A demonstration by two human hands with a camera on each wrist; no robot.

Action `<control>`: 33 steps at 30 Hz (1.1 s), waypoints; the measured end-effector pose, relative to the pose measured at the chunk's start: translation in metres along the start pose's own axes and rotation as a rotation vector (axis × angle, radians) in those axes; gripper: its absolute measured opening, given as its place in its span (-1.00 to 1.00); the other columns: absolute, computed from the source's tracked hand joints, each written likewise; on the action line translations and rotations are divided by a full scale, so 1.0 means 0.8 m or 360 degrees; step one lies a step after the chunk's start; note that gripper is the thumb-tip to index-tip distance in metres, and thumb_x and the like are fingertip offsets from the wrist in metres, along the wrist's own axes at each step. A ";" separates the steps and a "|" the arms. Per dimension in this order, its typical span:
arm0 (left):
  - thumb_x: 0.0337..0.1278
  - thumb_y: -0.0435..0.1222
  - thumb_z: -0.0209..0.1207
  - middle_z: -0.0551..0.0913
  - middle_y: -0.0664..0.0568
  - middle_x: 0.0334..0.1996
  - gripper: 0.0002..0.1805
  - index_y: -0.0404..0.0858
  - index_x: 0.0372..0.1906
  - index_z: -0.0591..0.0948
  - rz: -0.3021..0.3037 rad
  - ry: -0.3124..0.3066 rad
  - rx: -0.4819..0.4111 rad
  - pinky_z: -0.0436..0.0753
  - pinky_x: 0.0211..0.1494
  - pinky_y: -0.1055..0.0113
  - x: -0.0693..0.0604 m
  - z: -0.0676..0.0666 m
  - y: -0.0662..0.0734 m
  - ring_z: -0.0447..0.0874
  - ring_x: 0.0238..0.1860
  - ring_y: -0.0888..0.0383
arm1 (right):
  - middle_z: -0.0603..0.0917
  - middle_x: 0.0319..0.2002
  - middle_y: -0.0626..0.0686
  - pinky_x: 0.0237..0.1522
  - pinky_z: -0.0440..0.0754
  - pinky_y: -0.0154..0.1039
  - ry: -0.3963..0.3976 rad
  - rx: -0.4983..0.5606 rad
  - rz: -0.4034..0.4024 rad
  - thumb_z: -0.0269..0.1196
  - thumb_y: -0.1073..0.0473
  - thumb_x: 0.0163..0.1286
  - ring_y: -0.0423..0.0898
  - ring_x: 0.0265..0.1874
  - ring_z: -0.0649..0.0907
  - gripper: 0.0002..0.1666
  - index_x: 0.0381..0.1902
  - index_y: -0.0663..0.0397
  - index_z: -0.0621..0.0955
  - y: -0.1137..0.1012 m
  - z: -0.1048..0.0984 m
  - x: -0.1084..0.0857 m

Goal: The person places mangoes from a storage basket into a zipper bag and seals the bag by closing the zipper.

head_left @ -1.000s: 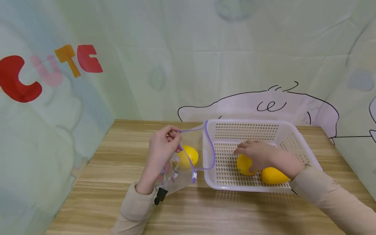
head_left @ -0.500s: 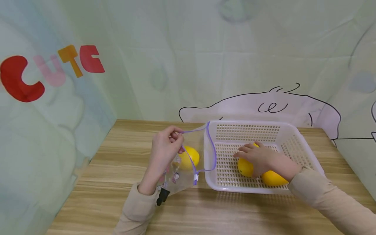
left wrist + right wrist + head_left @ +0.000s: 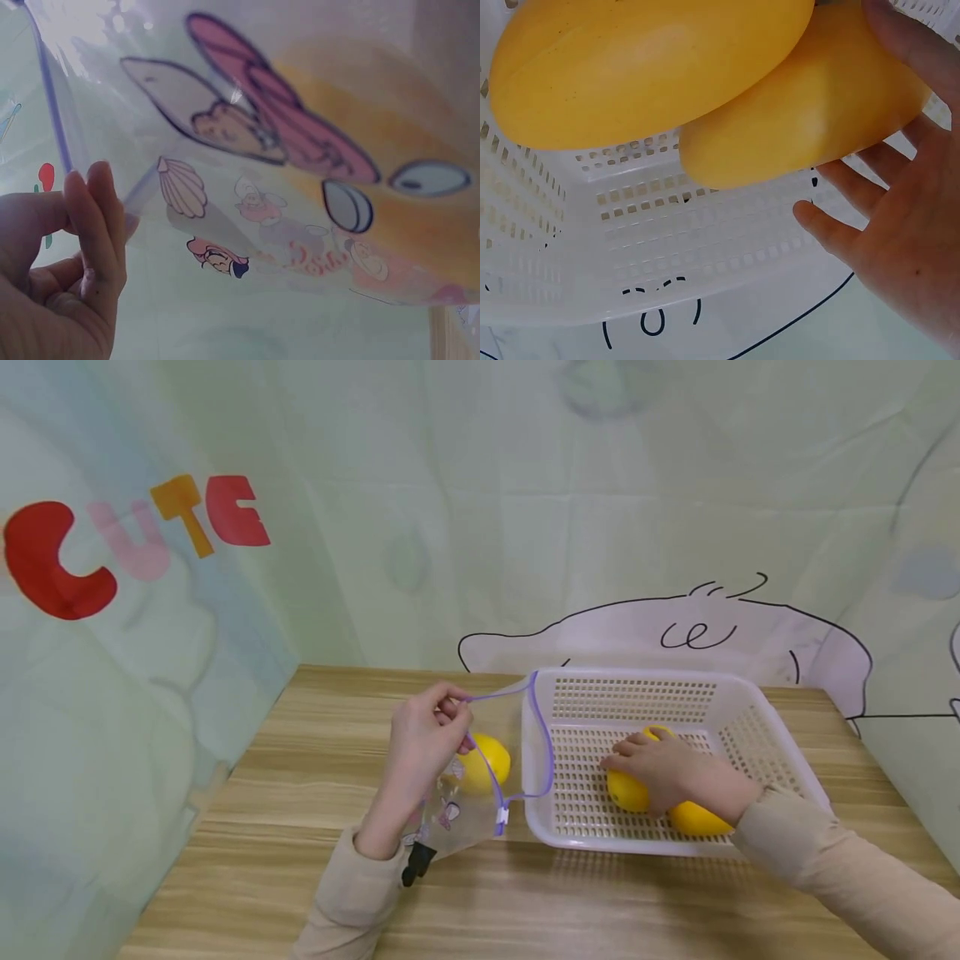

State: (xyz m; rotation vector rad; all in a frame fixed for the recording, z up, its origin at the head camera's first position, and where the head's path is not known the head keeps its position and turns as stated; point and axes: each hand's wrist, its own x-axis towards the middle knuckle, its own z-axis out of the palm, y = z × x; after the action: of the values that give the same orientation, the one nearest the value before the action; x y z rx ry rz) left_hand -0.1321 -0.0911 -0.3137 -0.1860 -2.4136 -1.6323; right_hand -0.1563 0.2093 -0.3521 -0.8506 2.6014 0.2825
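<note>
My left hand [image 3: 429, 731] pinches the purple-edged rim of a clear slider zip bag [image 3: 461, 827] printed with cartoon figures and shells. The bag's mouth gapes toward the basket. Inside it lies one yellow mango [image 3: 491, 760], blurred behind the plastic in the left wrist view. My right hand [image 3: 667, 768] reaches into the white basket, its thumb and fingers curved round a mango [image 3: 802, 112]. Another mango [image 3: 645, 67] lies beside it, partly under my wrist in the head view. A bit of yellow shows beyond the right fingers.
The white perforated basket [image 3: 611, 841] stands on the wood-grain table [image 3: 300, 810], just right of the bag. A printed cloth backdrop [image 3: 360, 527] rises behind the table. A small black piece [image 3: 418, 864] sits by the left wrist.
The right hand has settled lower round the mango, and yellow now shows beyond its fingers. The left hand and bag stay nearly in place; the view shifts slightly.
</note>
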 end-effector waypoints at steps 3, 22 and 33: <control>0.11 -0.47 0.11 0.61 -0.17 -0.52 -0.81 -0.35 -0.19 0.65 0.0001 0.0001 0.0001 0.67 -0.60 0.35 0.000 0.000 0.000 0.62 -0.70 0.16 | 0.49 0.24 0.09 0.35 0.20 0.35 0.0019 -0.0026 -0.0002 0.56 0.10 -0.15 0.20 0.29 0.39 -0.05 0.27 -0.10 0.44 0.002 0.002 0.001; 0.11 -0.47 0.11 0.63 -0.23 -0.50 -0.82 -0.37 -0.19 0.65 0.0003 -0.0008 0.0007 0.67 -0.60 0.34 -0.002 -0.001 0.002 0.61 -0.70 0.17 | 0.52 0.17 0.13 0.29 0.30 0.32 0.0087 -0.0020 -0.0067 0.54 0.13 -0.11 0.22 0.20 0.48 -0.12 0.23 0.00 0.45 0.006 -0.002 -0.002; 0.11 -0.47 0.11 0.62 -0.16 -0.52 -0.82 -0.37 -0.19 0.65 0.0006 -0.0008 -0.0003 0.67 -0.60 0.37 -0.002 -0.001 0.001 0.62 -0.70 0.17 | 0.54 0.17 0.11 0.29 0.32 0.32 0.0131 0.0027 -0.0066 0.49 0.13 -0.04 0.22 0.20 0.48 -0.19 0.22 0.00 0.46 0.009 -0.006 -0.005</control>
State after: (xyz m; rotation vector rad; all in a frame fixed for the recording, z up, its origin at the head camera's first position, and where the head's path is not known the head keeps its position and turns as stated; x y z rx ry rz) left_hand -0.1301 -0.0912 -0.3131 -0.1954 -2.4137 -1.6345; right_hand -0.1592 0.2153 -0.3456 -0.9279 2.6541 0.2179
